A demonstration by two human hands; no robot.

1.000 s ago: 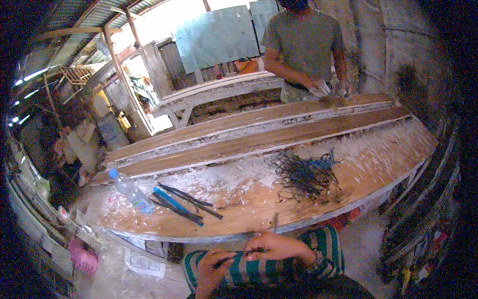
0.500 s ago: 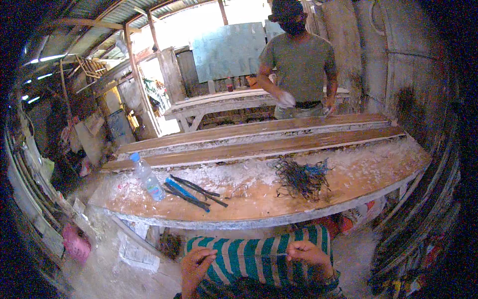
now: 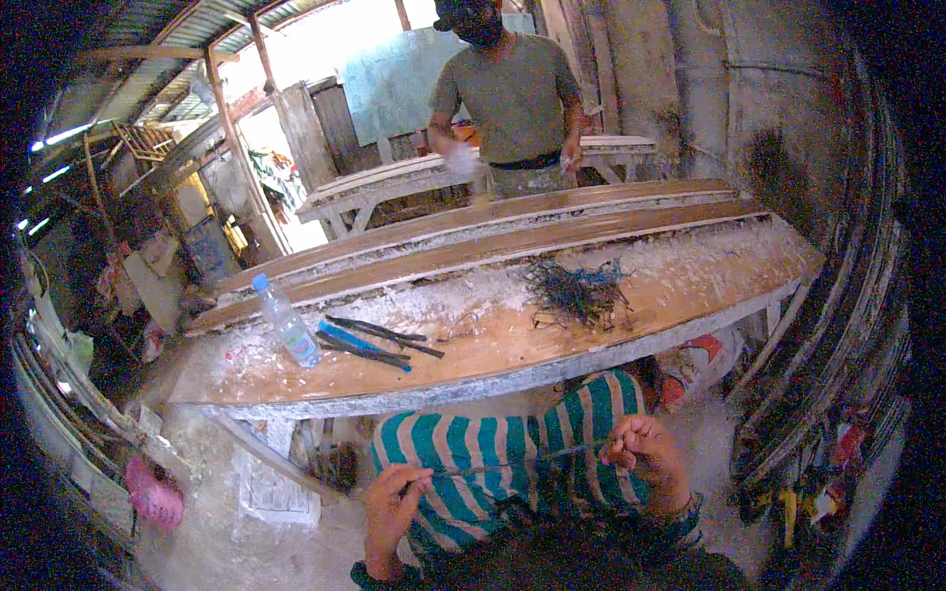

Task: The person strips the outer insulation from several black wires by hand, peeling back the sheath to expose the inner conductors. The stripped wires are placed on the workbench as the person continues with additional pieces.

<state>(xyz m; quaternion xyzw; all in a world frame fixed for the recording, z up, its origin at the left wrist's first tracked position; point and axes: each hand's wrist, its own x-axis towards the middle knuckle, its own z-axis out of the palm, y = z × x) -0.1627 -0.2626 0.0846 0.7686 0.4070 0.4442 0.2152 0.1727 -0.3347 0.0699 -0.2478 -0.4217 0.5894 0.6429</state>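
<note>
Above my lap, covered by green-and-beige striped cloth (image 3: 473, 433), a thin dark strand (image 3: 512, 461) runs stretched between my two hands. My left hand (image 3: 394, 507) pinches one end, its fingers closed at the thumb. Raised a little higher, my right hand (image 3: 648, 455) is closed around the other end. On the table (image 3: 473, 364) ahead lies a tangled pile of thin black and blue strands (image 3: 579, 294). Left of it are several dark flat strips (image 3: 379, 347) with a blue strip (image 3: 357, 338) among them.
A clear plastic bottle with a blue cap (image 3: 287, 323) stands left of the strips. Long wooden boards (image 3: 473, 249) and white powder cover the table's far side. Across it stands a co-worker (image 3: 507, 108), one hand blurred. A pink container (image 3: 155, 492) sits on the floor at left.
My hands have moved farther apart, the right one rising, and the strand between them now shows taut. My view has shifted, so the table and co-worker appear higher and more to the left.
</note>
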